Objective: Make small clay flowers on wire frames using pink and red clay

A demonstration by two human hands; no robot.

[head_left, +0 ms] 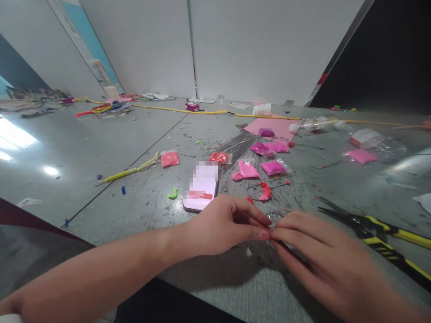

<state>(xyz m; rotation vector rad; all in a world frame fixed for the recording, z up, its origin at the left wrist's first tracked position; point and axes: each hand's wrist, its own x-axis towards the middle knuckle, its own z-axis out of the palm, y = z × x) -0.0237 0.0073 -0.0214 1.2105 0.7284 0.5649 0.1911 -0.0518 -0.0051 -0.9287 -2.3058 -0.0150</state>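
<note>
My left hand [232, 224] reaches in from the lower left, thumb and fingers pinched together. Its fingertips meet those of my right hand [323, 251], also pinched, above the grey surface. Whatever lies between the fingertips is too small to make out; a thin wire-like strand shows just above them. A phone [203, 181] with a lit, partly pixelated screen lies behind my left hand. Beyond the fingers sits a red and pink clay piece [265, 191] with thin wire around it. Pink clay packets [274, 168] and an orange-red packet [219, 157] lie farther back.
Black and yellow pliers [367, 229] lie at the right, close to my right hand. A yellow-green twisted strand [126, 174] and a coral packet [169, 158] lie left. Plastic bottles [319, 124] and a pink sheet [279, 125] are at the back, before a white panel [256, 49].
</note>
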